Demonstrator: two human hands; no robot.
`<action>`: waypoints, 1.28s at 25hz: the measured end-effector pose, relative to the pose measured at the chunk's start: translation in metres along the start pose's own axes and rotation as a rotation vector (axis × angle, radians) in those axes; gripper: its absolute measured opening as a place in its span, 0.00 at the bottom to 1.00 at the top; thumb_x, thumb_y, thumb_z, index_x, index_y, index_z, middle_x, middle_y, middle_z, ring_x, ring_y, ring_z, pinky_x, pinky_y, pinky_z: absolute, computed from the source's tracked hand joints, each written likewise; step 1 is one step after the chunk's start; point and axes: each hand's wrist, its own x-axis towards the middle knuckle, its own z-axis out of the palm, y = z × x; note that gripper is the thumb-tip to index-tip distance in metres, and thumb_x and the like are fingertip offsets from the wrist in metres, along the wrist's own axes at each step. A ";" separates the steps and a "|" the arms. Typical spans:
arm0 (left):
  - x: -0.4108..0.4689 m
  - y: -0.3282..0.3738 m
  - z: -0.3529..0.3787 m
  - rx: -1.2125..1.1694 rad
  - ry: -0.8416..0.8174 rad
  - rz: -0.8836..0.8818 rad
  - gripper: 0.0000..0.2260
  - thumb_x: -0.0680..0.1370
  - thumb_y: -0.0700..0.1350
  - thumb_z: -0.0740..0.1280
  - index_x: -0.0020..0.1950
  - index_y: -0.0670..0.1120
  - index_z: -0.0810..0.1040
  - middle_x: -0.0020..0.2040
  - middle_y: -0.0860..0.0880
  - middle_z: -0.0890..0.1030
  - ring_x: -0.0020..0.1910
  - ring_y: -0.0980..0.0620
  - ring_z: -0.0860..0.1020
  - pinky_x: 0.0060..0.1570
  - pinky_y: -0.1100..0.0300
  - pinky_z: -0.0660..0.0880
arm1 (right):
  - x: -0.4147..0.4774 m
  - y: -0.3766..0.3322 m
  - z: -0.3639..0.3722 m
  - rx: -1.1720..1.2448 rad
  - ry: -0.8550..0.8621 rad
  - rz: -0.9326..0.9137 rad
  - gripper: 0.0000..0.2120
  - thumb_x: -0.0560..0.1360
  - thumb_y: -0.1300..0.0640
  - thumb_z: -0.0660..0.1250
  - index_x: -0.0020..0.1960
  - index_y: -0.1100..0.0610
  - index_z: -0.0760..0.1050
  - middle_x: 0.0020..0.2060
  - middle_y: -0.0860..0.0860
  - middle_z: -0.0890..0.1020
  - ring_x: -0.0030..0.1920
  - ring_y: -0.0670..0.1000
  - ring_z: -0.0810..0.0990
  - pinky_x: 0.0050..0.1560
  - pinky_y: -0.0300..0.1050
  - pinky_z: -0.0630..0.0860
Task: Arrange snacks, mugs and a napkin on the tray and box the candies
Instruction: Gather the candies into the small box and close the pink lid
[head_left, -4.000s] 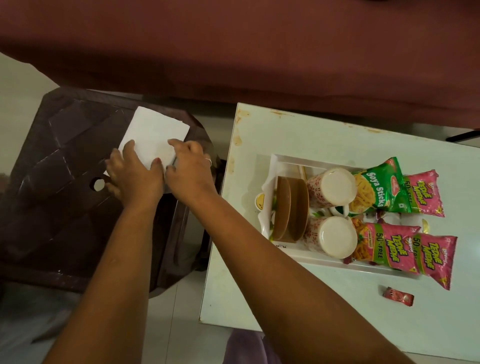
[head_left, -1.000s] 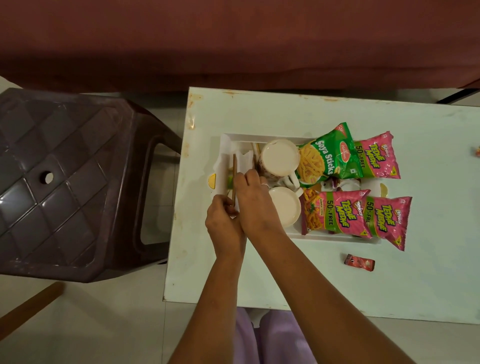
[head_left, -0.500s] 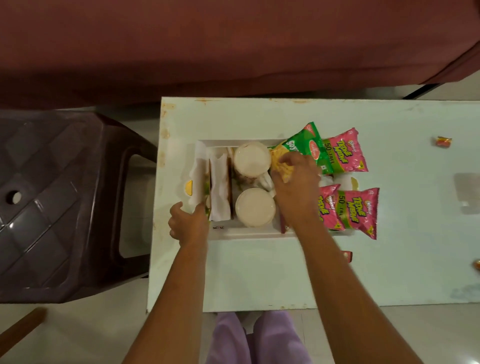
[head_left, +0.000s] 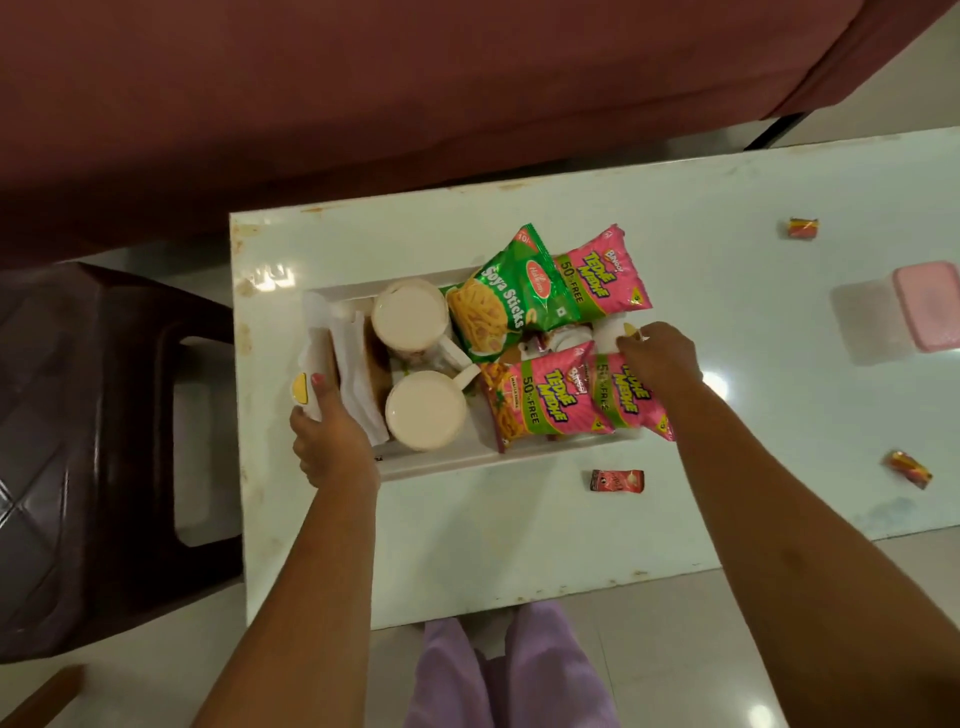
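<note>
White plastic, the tray (head_left: 441, 462) sits on the pale table (head_left: 519, 545) with a hand at each end. The left hand (head_left: 332, 436) grips its left end, thumb on top beside a yellow mark, fingers curled under the rim. The right hand (head_left: 660, 358) is curled over the right end, knuckles up and thumb by the rim; its fingertips are hidden.

Just right of the left hand lies the folded napkin (head_left: 353, 374), and beyond it stand two mugs (head_left: 425, 410), one behind the other. Between the mugs and the right hand lie the snack packets: a green Soya Sticks packet (head_left: 509, 296) and three pink packets (head_left: 540, 395), the nearest partly under the right wrist.

Below the right hand, off the tray, lies a red candy (head_left: 616, 480). Well out to that hand's right are two more candies (head_left: 802, 227) and a clear box (head_left: 867, 322) with a pink lid (head_left: 927, 304) beside it. Left of the left hand stands a brown stool (head_left: 104, 441).
</note>
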 end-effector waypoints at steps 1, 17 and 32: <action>-0.001 0.001 0.001 0.010 0.013 -0.010 0.36 0.72 0.72 0.52 0.73 0.52 0.59 0.72 0.43 0.66 0.68 0.38 0.67 0.68 0.38 0.64 | 0.001 0.001 0.003 -0.015 -0.007 -0.010 0.18 0.73 0.52 0.63 0.60 0.60 0.73 0.58 0.59 0.77 0.59 0.60 0.75 0.58 0.52 0.72; -0.077 0.008 0.070 -0.135 0.009 -0.036 0.42 0.64 0.75 0.59 0.70 0.52 0.65 0.69 0.43 0.69 0.68 0.38 0.66 0.66 0.38 0.65 | 0.057 0.057 -0.057 0.092 0.094 0.040 0.20 0.70 0.51 0.70 0.58 0.59 0.73 0.54 0.58 0.79 0.54 0.59 0.78 0.46 0.47 0.70; -0.172 0.010 0.193 -0.041 -0.035 0.044 0.40 0.67 0.73 0.60 0.70 0.49 0.66 0.69 0.41 0.70 0.67 0.37 0.67 0.66 0.38 0.65 | 0.132 0.141 -0.150 -0.016 0.141 0.070 0.22 0.72 0.50 0.70 0.60 0.61 0.72 0.56 0.61 0.79 0.58 0.62 0.76 0.52 0.49 0.72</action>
